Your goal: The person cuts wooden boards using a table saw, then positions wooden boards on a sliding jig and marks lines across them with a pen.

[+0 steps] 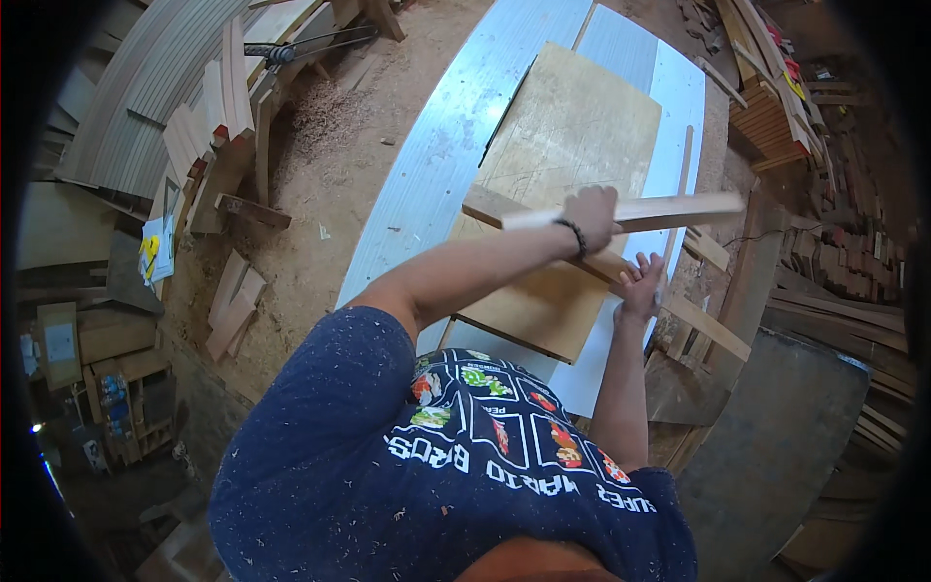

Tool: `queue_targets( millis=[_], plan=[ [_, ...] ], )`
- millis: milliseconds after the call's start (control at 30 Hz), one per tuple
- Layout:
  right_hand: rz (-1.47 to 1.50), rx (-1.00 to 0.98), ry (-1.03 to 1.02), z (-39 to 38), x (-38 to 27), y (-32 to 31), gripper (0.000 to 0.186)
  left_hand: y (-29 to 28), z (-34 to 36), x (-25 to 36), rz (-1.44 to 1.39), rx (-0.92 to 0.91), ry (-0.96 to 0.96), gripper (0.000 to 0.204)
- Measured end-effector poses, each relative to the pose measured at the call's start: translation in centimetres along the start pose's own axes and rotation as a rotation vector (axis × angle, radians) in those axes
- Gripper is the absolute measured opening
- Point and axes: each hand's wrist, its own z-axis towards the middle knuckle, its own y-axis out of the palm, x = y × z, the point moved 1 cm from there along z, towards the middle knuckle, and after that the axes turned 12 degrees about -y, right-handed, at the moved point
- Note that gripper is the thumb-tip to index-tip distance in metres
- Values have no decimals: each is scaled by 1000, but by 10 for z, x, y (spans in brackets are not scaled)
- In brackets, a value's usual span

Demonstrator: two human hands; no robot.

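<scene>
My left hand [593, 218], with a dark bracelet at the wrist, is closed around a pale wooden strip [684, 208]. The strip is raised above the work surface, and its right end is slightly blurred. Under it a longer wooden batten [708, 332] lies slantwise across a plywood board [577, 121]. Beside that batten is my right hand [640, 286], palm partly up, its fingers apart and loosely bent. I see nothing held in it, though its underside is hidden. Beneath the plywood board is a pale ridged panel [417, 184].
A thin wooden strip [685, 160] lies along the panel's right side. Stacked boards [160, 58] and wood offcuts [236, 303] are at the left, with wood shavings [335, 121] on the floor. Piles of lumber [844, 233] and a large dark sheet [790, 417] stand at the right.
</scene>
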Motion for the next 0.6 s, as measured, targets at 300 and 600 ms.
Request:
queue_targets(
  millis=[300,600],
  plan=[
    [-932,-313,-455,38,-54,-59,51,47,-36,-17,26,-282,408,41],
    [-1218,-1175,-617,85,-5,34,53,56,1,-38,546,329,525,53]
  ],
)
